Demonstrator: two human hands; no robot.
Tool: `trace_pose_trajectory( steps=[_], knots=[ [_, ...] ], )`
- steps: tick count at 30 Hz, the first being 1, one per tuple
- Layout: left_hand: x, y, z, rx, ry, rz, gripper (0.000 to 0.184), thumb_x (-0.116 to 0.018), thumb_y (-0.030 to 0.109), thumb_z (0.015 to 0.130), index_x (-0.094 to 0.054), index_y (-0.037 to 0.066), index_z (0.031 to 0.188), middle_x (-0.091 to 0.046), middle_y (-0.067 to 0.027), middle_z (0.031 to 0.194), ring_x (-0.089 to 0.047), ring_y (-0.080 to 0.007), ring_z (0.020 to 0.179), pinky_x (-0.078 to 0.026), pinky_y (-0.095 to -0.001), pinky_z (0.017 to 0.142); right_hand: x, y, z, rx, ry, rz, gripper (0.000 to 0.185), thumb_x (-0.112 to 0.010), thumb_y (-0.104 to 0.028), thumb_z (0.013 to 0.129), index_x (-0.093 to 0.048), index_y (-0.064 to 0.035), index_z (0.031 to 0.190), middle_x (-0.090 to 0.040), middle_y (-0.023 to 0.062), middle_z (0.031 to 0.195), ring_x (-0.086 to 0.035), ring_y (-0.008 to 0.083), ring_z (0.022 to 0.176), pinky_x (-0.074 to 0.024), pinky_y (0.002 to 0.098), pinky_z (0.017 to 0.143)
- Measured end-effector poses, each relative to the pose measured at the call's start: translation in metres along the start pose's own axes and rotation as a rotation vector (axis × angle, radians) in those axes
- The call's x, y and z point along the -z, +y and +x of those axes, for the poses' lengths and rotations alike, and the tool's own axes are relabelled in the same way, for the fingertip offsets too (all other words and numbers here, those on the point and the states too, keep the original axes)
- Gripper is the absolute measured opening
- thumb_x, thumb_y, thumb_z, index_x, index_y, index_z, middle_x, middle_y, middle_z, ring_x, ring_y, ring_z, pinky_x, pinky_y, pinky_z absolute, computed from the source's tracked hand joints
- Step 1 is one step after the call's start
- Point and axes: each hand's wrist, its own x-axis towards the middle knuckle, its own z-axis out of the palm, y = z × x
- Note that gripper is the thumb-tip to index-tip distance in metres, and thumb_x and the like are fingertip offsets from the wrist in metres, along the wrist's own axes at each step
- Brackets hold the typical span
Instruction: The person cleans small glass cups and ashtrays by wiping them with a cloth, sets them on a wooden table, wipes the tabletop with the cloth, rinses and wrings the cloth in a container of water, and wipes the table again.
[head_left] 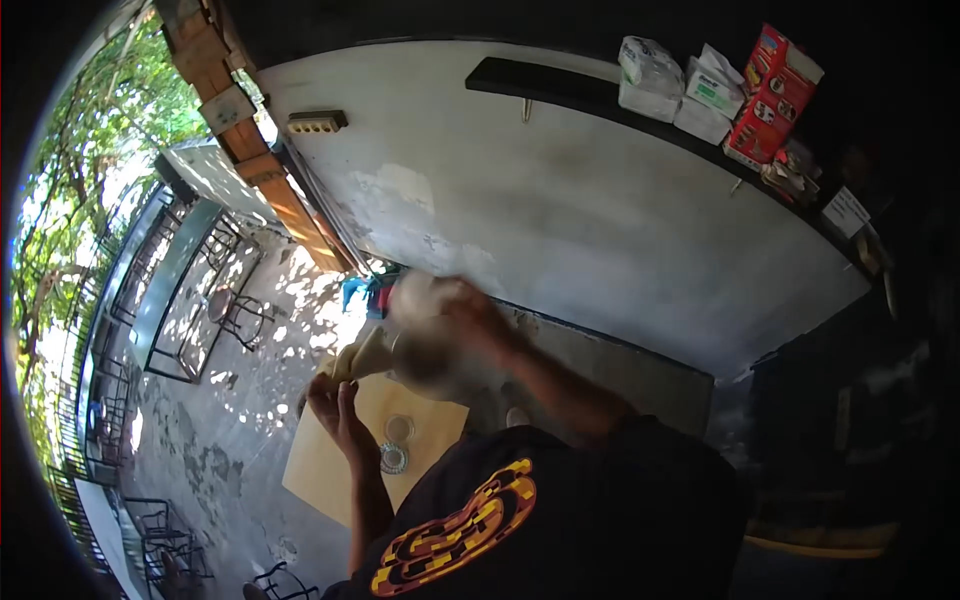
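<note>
My left hand (338, 405) is closed around the lower end of a pale yellow, cone-shaped piece that looks like cloth (370, 356), held above the wooden table (320, 470). Its wide end faces my right hand (470, 315), which is raised and smeared by motion. At that hand is a whitish, rounded thing (420, 300), too blurred to name. A brownish round blur (425, 358) shows just below it; I cannot tell whether the two are one object. On the tabletop stand a round clear glass (399, 429) and a ridged glass dish (394, 458), close together.
A dark wall shelf (560, 95) carries tissue packs (650, 85) and a red box (772, 95). Blue and red items (370, 295) lie by the wall behind my hands. A stool (225, 305) and a long table (175, 270) stand at the left.
</note>
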Motion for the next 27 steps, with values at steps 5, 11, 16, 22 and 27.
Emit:
trace_pose_trajectory(
  steps=[5, 11, 16, 22, 27],
  knots=[
    [0.034, 0.006, -0.002, 0.029, 0.082, 0.129, 0.019, -0.062, 0.004, 0.093, -0.047, 0.007, 0.105, -0.044, 0.0000, 0.094, -0.048, -0.0093, 0.084, -0.044, -0.0246, 0.075, 0.092, -0.138, 0.081, 0.662, 0.404, -0.579, 0.037, -0.063, -0.025, 0.095, -0.053, -0.0008, 0.122, -0.058, 0.0033, 0.066, -0.053, 0.0118, 0.053, -0.0442, 0.0287, 0.047],
    [0.061, -0.002, -0.028, 0.240, 0.184, -0.041, 0.014, -0.059, 0.006, 0.090, -0.049, 0.012, 0.098, -0.051, 0.0036, 0.085, -0.050, -0.0041, 0.070, -0.040, -0.0215, 0.060, 0.158, -0.266, 0.150, 0.668, 0.844, -0.942, 0.043, -0.056, -0.021, 0.097, -0.052, 0.0077, 0.128, -0.071, 0.0141, 0.079, -0.071, 0.0171, 0.063, -0.0594, 0.0274, 0.059],
    [0.076, -0.002, -0.041, 0.156, 0.272, -0.077, 0.015, -0.058, 0.004, 0.088, -0.048, 0.013, 0.095, -0.050, 0.0042, 0.082, -0.047, -0.0039, 0.068, -0.038, -0.0212, 0.057, 0.228, -0.301, 0.200, 0.498, 0.873, -0.569, 0.055, -0.062, -0.013, 0.094, -0.042, 0.0104, 0.140, -0.070, 0.0211, 0.088, -0.073, 0.0239, 0.065, -0.0647, 0.0291, 0.058],
    [0.095, 0.008, -0.042, 0.186, 0.336, -0.066, 0.016, -0.058, 0.003, 0.088, -0.048, 0.010, 0.098, -0.052, 0.0005, 0.086, -0.051, -0.0070, 0.075, -0.044, -0.0239, 0.066, 0.254, -0.298, 0.234, 0.537, 0.946, -0.540, 0.067, -0.067, -0.024, 0.090, -0.040, 0.0161, 0.136, -0.065, 0.0310, 0.104, -0.072, 0.0376, 0.083, -0.0634, 0.0407, 0.076],
    [0.112, -0.014, -0.044, 0.076, 0.328, 0.219, 0.023, -0.060, 0.004, 0.084, -0.054, 0.004, 0.106, -0.056, -0.0055, 0.094, -0.058, -0.0174, 0.085, -0.050, -0.0317, 0.077, 0.151, -0.236, 0.178, 1.009, 1.166, -1.406, 0.062, -0.069, -0.035, 0.089, -0.051, 0.0051, 0.133, -0.061, 0.0231, 0.126, -0.062, 0.0334, 0.115, -0.0531, 0.0486, 0.093]
  ],
)
